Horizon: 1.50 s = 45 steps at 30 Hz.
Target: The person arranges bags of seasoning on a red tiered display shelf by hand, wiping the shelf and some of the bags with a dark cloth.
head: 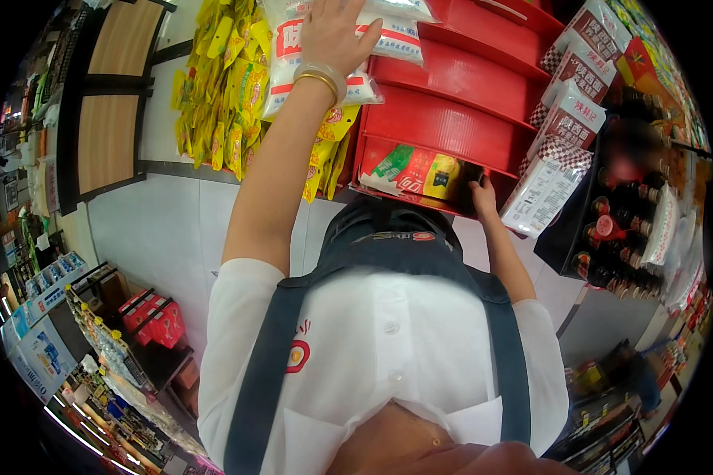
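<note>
My left hand (340, 44), with a pale bangle and a gold bangle at its wrist, lies palm down on a stack of white plastic bags (285, 80) bearing red and blue print. Its fingers are spread, and their tips run out at the top of the view. Lower right, my right hand (483, 196) grips the front edge of a red cardboard display rack (445, 113) at its lowest tier; some fingers are hidden in shadow. Inside that tier, left of the hand, sit a yellow packet (442, 177) and a red and green packet (401, 166).
Yellow packets (220, 95) hang in dense rows left of the white bags. White and maroon packages (546, 184) line the rack's right side, beside dark bottles (621, 219). Black-framed wooden panels (108, 139) stand left. Red boxes (152, 317) sit behind on a stand.
</note>
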Each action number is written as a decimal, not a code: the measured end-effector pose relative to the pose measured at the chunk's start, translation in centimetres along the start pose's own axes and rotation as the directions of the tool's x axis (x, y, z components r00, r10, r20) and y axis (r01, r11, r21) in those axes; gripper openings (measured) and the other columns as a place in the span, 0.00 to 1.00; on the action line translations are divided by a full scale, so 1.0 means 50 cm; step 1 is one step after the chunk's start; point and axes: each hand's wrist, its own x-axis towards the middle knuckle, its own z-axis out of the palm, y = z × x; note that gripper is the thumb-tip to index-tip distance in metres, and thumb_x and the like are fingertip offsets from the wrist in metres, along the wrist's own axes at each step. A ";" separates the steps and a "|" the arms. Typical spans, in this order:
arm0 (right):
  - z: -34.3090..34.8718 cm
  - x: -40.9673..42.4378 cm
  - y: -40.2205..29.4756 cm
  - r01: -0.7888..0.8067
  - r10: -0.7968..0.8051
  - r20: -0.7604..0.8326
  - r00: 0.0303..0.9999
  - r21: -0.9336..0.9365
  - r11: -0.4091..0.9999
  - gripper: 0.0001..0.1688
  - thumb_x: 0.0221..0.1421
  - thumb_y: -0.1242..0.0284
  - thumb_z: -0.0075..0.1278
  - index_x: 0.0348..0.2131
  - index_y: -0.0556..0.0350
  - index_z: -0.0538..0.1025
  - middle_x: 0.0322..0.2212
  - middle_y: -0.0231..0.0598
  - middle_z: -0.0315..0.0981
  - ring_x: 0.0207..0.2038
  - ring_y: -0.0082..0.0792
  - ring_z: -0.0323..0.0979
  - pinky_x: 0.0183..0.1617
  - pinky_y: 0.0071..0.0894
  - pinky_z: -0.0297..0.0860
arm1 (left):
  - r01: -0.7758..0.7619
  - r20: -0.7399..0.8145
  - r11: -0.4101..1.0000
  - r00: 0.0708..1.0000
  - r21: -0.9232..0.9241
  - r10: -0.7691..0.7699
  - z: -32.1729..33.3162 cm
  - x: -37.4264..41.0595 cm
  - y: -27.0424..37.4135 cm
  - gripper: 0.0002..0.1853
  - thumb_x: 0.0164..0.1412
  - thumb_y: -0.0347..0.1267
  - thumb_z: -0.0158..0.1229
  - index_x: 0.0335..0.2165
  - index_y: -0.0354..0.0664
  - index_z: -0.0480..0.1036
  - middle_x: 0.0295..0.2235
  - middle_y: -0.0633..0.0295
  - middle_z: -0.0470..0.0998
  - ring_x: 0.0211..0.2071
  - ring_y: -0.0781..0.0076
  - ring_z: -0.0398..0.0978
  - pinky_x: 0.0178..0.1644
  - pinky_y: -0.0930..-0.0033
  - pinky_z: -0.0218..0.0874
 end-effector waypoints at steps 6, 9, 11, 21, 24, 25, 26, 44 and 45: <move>0.165 0.002 -0.065 -0.023 0.036 0.060 0.998 -0.213 0.977 0.42 0.39 0.61 0.49 0.51 0.63 0.55 0.49 0.70 0.48 0.51 0.64 0.52 0.56 0.48 0.53 | -0.001 0.008 0.999 1.000 0.035 0.000 0.004 -0.002 -0.003 0.27 0.43 0.34 0.57 0.46 0.44 0.64 0.49 0.49 0.61 0.52 0.50 0.57 0.54 0.57 0.51; 0.253 -0.060 -0.161 0.341 -0.276 0.228 0.934 -0.326 0.882 0.50 0.40 0.62 0.48 0.56 0.66 0.45 0.54 0.69 0.37 0.57 0.63 0.40 0.61 0.44 0.45 | -0.009 0.022 0.999 1.000 0.043 0.008 0.008 -0.001 -0.005 0.27 0.43 0.33 0.57 0.46 0.43 0.64 0.48 0.48 0.61 0.52 0.49 0.56 0.54 0.57 0.51; 0.297 -0.084 -0.224 0.358 -0.214 0.388 0.897 -0.349 0.866 0.43 0.42 0.66 0.45 0.55 0.63 0.49 0.57 0.62 0.34 0.58 0.58 0.42 0.61 0.41 0.45 | -0.021 0.025 0.999 0.999 0.042 0.020 0.010 0.000 -0.007 0.27 0.43 0.33 0.57 0.45 0.43 0.64 0.48 0.48 0.61 0.52 0.49 0.56 0.54 0.57 0.50; 0.289 -0.047 -0.267 0.795 -0.178 0.835 0.520 -0.398 0.458 0.19 0.43 0.68 0.41 0.37 0.43 0.75 0.46 0.37 0.63 0.51 0.41 0.59 0.52 0.39 0.59 | -0.061 0.005 0.998 0.998 0.017 0.061 0.005 0.000 -0.003 0.27 0.43 0.33 0.58 0.45 0.41 0.64 0.48 0.48 0.61 0.51 0.48 0.56 0.54 0.56 0.51; 0.244 -0.056 -0.245 0.787 -0.214 0.810 0.547 -0.409 0.462 0.15 0.42 0.68 0.42 0.32 0.42 0.77 0.44 0.36 0.64 0.50 0.40 0.61 0.50 0.38 0.61 | -0.059 0.003 0.998 0.998 0.011 0.058 0.003 0.002 -0.001 0.26 0.42 0.32 0.58 0.44 0.41 0.64 0.48 0.48 0.61 0.51 0.48 0.57 0.54 0.56 0.51; 0.223 -0.051 -0.235 0.790 -0.204 0.809 0.551 -0.427 0.441 0.15 0.42 0.68 0.42 0.31 0.42 0.77 0.42 0.37 0.66 0.48 0.41 0.62 0.49 0.39 0.62 | -0.055 0.004 0.998 0.998 0.013 0.055 0.003 0.002 0.000 0.26 0.42 0.32 0.58 0.44 0.41 0.64 0.48 0.48 0.61 0.51 0.49 0.57 0.54 0.57 0.51; 0.199 -0.044 -0.222 0.792 -0.195 0.808 0.556 -0.443 0.420 0.15 0.42 0.67 0.42 0.31 0.42 0.77 0.39 0.38 0.68 0.46 0.41 0.64 0.48 0.39 0.63 | -0.051 0.005 0.999 0.999 0.015 0.051 0.002 0.002 0.000 0.26 0.42 0.32 0.58 0.44 0.41 0.64 0.48 0.48 0.61 0.51 0.49 0.56 0.54 0.57 0.51; 0.165 -0.112 -0.221 0.391 -0.057 0.583 0.810 -0.467 0.793 0.30 0.51 0.49 0.39 0.33 0.57 0.75 0.33 0.52 0.71 0.40 0.48 0.69 0.44 0.40 0.64 | -0.057 0.001 0.998 0.998 0.041 0.057 0.005 -0.001 -0.002 0.26 0.43 0.33 0.56 0.45 0.42 0.64 0.48 0.51 0.61 0.52 0.51 0.56 0.55 0.58 0.50; 0.182 -0.104 -0.213 0.346 -0.051 0.578 0.815 -0.413 0.842 0.27 0.51 0.52 0.41 0.34 0.58 0.74 0.33 0.52 0.71 0.39 0.46 0.69 0.43 0.39 0.64 | -0.059 0.000 0.997 0.998 0.045 0.059 0.005 -0.002 -0.003 0.26 0.43 0.33 0.56 0.45 0.42 0.64 0.48 0.51 0.61 0.52 0.51 0.56 0.55 0.58 0.50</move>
